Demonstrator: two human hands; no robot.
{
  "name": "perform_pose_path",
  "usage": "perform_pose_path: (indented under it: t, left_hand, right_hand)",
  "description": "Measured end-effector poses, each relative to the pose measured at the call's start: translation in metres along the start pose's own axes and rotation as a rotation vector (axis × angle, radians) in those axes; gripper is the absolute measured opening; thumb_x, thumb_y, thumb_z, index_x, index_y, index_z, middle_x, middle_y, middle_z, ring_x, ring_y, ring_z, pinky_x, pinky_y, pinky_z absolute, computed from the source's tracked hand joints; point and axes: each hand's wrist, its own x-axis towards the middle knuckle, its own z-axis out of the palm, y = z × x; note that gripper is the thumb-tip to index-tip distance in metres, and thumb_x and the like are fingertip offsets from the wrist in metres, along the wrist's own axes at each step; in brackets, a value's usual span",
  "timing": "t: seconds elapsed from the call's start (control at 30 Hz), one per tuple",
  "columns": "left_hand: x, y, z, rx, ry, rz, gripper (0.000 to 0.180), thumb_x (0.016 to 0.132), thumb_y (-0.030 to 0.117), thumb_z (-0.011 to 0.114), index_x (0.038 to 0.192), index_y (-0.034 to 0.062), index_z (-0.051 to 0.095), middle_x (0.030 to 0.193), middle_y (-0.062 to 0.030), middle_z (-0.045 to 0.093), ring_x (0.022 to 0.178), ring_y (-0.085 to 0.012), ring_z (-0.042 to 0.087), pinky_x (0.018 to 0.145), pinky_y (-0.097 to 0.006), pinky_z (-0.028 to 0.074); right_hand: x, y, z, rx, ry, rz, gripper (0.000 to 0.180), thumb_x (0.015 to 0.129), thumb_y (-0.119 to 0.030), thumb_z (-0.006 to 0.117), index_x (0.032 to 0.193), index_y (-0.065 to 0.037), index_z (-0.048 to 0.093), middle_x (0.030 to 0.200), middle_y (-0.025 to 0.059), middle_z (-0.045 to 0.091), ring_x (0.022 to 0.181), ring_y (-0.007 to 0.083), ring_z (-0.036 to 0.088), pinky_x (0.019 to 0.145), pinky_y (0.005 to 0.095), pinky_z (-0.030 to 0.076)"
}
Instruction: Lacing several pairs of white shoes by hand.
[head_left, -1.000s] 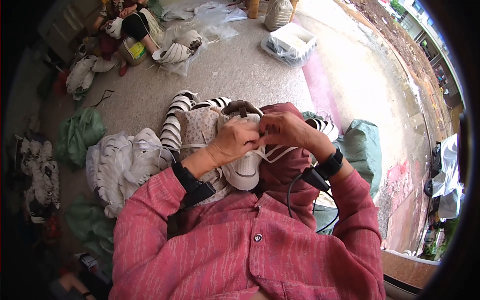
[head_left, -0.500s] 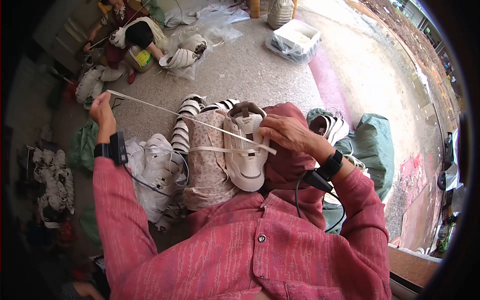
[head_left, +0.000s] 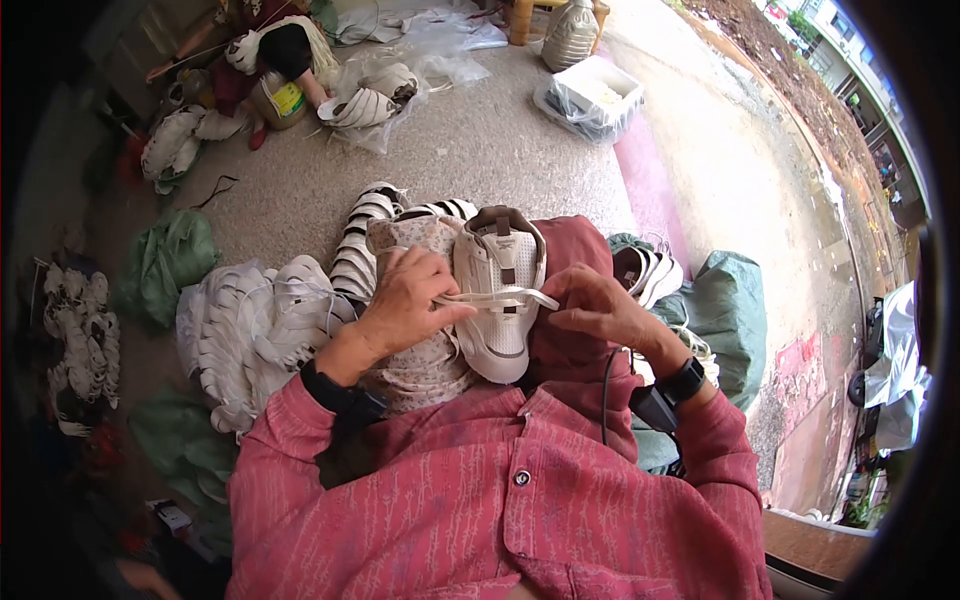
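Holding lace [head_left: 480,298] across shoe [head_left: 496,352] between pinched fingers [head_left: 566,284] of left hand [head_left: 404,296] and right hand [head_left: 603,307]; best pulled evenly, untwisted.

A shoe [head_left: 497,350] sits on your lap [head_left: 575,243] between your left hand [head_left: 408,297] and right hand [head_left: 600,308], with piled shoes [head_left: 255,345] leftward, a bag [head_left: 738,320] rightward and a tub [head_left: 598,110] ahead.

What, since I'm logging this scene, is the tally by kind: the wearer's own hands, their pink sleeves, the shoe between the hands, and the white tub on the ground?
Hands: 2, left hand and right hand
Pink sleeves: 2
Shoe between the hands: 1
White tub: 1
Total: 6
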Motion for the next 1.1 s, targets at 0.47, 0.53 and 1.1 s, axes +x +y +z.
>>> perform_pose_path:
  t: [0.47, 0.53, 1.1]
  left_hand:
    - [0.027, -0.019, -0.027, -0.968, -0.232, -0.483, 0.02, 0.092, 0.023, 0.067, 0.082, 0.0064, 0.063, 0.073, 0.0059, 0.056, 0.066, -0.0034, 0.047, 0.061, -0.02, 0.039]
    - [0.028, -0.026, -0.033, -0.956, -0.204, -0.484, 0.02, 0.092, 0.025, 0.066, 0.083, 0.0073, 0.064, 0.073, 0.0058, 0.056, 0.064, -0.0029, 0.047, 0.062, -0.019, 0.039]
    - [-0.006, 0.014, -0.016, -0.029, 0.06, 0.183, 0.03, 0.077, 0.019, 0.074, 0.101, 0.005, 0.064, 0.103, -0.0101, 0.064, 0.098, -0.0292, 0.059, 0.085, -0.036, 0.047]
  right_hand:
    - [0.018, -0.002, -0.007, -0.654, 0.1, -0.158, 0.017, 0.083, -0.02, 0.072, 0.087, -0.006, 0.065, 0.091, 0.0102, 0.056, 0.08, 0.0263, 0.058, 0.069, 0.0365, 0.047]
    - [0.022, -0.007, -0.01, -0.624, 0.103, -0.157, 0.018, 0.082, -0.022, 0.072, 0.09, -0.007, 0.066, 0.094, 0.0113, 0.057, 0.084, 0.0301, 0.059, 0.071, 0.0387, 0.048]
    - [0.079, -0.009, 0.022, -0.717, -0.038, -0.332, 0.009, 0.089, -0.015, 0.058, 0.092, -0.006, 0.057, 0.084, 0.0099, 0.057, 0.081, 0.0318, 0.058, 0.073, 0.0401, 0.045]
